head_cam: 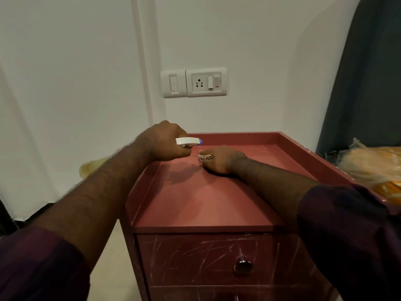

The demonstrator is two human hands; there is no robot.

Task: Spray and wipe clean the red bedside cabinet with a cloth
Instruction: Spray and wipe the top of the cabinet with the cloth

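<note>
head view, left hand (167, 141) grips spray bottle (188, 141), right hand (219, 159) holds cloth (205, 157)

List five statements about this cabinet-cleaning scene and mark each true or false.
1. The left hand grips a sprayer. True.
2. The nozzle is red. False: it is blue.
3. The right hand hovers above the cabinet. False: it rests on the cabinet top, holding a cloth.
4. The top drawer is pulled out. False: it is shut.
5. A socket sits on the wall behind the cabinet. True.
</note>
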